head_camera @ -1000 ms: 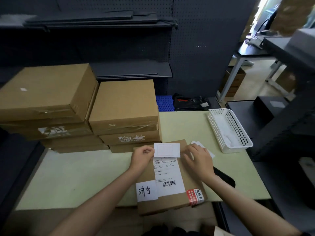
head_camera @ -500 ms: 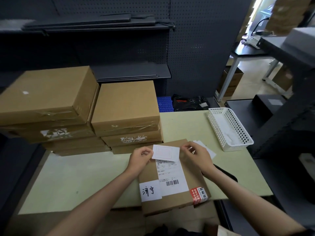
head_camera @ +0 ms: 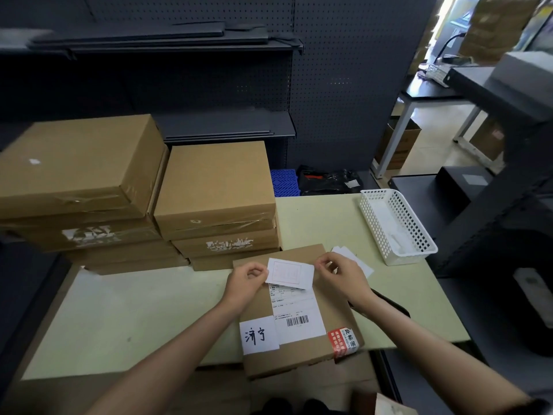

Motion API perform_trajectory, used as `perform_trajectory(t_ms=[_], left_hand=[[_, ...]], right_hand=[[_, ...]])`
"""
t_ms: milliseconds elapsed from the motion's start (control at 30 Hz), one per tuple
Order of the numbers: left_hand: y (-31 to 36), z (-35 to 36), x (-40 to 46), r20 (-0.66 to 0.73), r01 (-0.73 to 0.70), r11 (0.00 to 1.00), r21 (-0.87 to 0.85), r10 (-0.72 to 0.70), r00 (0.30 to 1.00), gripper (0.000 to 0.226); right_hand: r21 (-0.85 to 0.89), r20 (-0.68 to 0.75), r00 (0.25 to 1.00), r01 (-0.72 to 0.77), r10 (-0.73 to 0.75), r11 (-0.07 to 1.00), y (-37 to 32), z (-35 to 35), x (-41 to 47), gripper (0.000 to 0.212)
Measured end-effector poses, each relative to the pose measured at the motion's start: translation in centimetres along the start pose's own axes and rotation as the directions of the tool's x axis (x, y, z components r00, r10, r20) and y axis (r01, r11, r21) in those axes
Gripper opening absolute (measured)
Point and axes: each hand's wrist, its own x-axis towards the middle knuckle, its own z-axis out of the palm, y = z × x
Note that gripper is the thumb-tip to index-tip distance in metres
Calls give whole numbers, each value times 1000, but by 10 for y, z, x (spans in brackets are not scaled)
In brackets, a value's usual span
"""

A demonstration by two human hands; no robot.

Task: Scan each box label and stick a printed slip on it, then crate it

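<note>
A flat cardboard box (head_camera: 335,307) lies on the pale green table (head_camera: 143,310) in front of me, overhanging the near edge. It carries a white shipping label (head_camera: 296,313) with a barcode, a white handwritten tag (head_camera: 258,335) and a red sticker (head_camera: 343,339). I hold a small white printed slip (head_camera: 289,272) over the box's far end. My left hand (head_camera: 246,278) pinches its left edge and my right hand (head_camera: 339,274) pinches its right edge.
Two stacks of brown cardboard boxes (head_camera: 214,187) stand on the table's left and middle. A white perforated basket (head_camera: 395,226) sits at the right. More white slips (head_camera: 356,259) lie behind my right hand. A dark object (head_camera: 389,301) lies under my right forearm. Dark shelving stands behind.
The slip has lifted slightly off the box and tilted, with both hands now pinching its ends. My view has shifted a little.
</note>
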Motion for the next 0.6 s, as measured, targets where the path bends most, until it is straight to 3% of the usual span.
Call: perform_trajectory(t_ms=[233, 400, 500, 600], left_hand=[[-3, -4, 2, -15, 8, 1000, 23, -7, 1000, 16], [2, -10, -1, -160, -11, 978, 209, 46, 986, 11], [11, -7, -5, -25, -144, 882, 449, 173, 985, 5], [22, 5, -10, 88, -232, 837, 495, 218, 972, 7]], right_hand=[[1, 42, 998, -41, 41, 999, 3, 6, 1, 10], [103, 87, 989, -127, 118, 987, 4, 16, 2, 10], [168, 115, 987, -127, 108, 978, -2, 21, -1, 10], [190, 159, 985, -98, 68, 977, -8, 30, -2, 12]])
